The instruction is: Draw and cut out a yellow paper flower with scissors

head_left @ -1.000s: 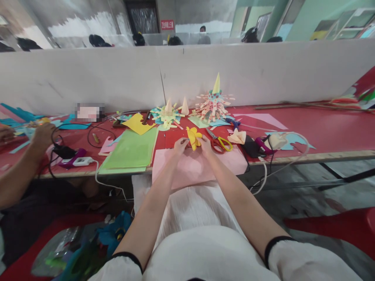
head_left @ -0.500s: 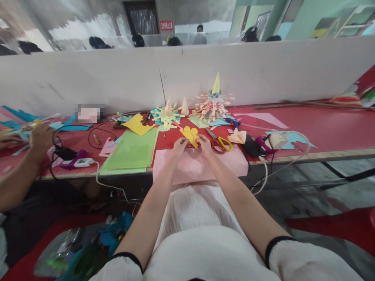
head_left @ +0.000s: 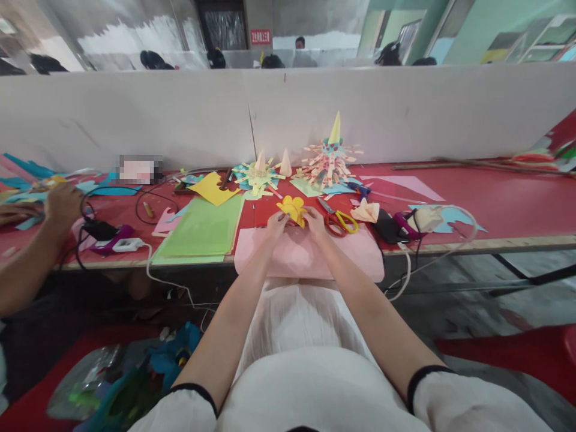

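Between my two hands is a yellow paper flower [head_left: 293, 207] with rounded petals, held just above the table. My left hand [head_left: 276, 225] pinches its lower left edge, and my right hand [head_left: 314, 221] grips its right side with bent fingers. Beneath my wrists lies a pink paper sheet [head_left: 270, 255] that hangs over the table's front edge. Scissors [head_left: 341, 221] with red and yellow handles rest just right of my right hand. A crumpled peach paper piece [head_left: 365, 211] lies beyond them.
Green paper sheets [head_left: 200, 228] and a yellow sheet [head_left: 213, 189] lie to the left. Paper cone decorations [head_left: 332, 162] stand at the back before a white partition [head_left: 180, 120]. Corded purple devices [head_left: 407, 223] sit on the right. At far left a co-worker's hand [head_left: 63, 204] handles paper.
The yellow flower's petals look more curled and raised now, where they lay flatter before. Both my hands stay at nearly the same place. The camera view has shifted slightly.
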Demonstrator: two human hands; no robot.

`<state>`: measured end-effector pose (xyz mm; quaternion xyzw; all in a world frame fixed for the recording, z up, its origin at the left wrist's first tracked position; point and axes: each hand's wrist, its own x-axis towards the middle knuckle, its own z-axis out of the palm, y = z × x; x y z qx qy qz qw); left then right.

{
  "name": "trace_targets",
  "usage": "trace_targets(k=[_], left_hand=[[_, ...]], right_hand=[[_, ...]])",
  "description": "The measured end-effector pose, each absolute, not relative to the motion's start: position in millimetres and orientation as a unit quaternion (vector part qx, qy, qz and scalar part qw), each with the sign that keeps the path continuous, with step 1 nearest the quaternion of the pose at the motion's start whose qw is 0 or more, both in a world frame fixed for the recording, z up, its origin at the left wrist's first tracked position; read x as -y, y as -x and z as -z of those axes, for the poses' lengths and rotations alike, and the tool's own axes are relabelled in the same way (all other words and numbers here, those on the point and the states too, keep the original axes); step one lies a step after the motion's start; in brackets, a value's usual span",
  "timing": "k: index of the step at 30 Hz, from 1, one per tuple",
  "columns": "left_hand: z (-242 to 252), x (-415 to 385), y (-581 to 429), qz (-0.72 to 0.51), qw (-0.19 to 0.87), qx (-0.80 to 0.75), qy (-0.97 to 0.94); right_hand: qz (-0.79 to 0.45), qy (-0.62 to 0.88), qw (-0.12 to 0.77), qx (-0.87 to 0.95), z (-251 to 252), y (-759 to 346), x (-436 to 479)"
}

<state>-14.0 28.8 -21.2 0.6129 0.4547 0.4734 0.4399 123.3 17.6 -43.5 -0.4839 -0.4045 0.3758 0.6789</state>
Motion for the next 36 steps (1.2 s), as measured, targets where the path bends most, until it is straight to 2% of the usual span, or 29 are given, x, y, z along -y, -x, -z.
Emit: trace_targets(k=[7,12,14,18,22,30,36], left_hand=[[15,-21,17,-0.512,0.385,-0.482,-0.597],[10,-11,18,-0.579,0.224,-0.513,-0.593],[9,-9,14,-0.534,0.181,-0.510,-0.649],[12,-7,1,-0.359,0.152,-0.471,-0.791],[19,-6,-6,-0.213,0.131,-0.468,-0.848],[25,-7,-6,-0.192,0.118,-0.477,-0.849],[18,3,-6,-0.143,0.094,-0.501,-0.848]], right_hand=[[-0.322,0.534,0.646,0.441,43,-124,-17],[-0.281,0.587,0.596,0.471,33,-131,-27],[-0.274,0.604,0.568,0.488,27,-134,-37],[-0.271,0.625,0.501,0.534,17,-141,-57],[-0.246,0.645,0.430,0.581,12,-152,-71],[-0.147,0.661,0.365,0.639,-6,-165,-122],[-0.120,0.643,0.383,0.653,-22,-159,-165]])
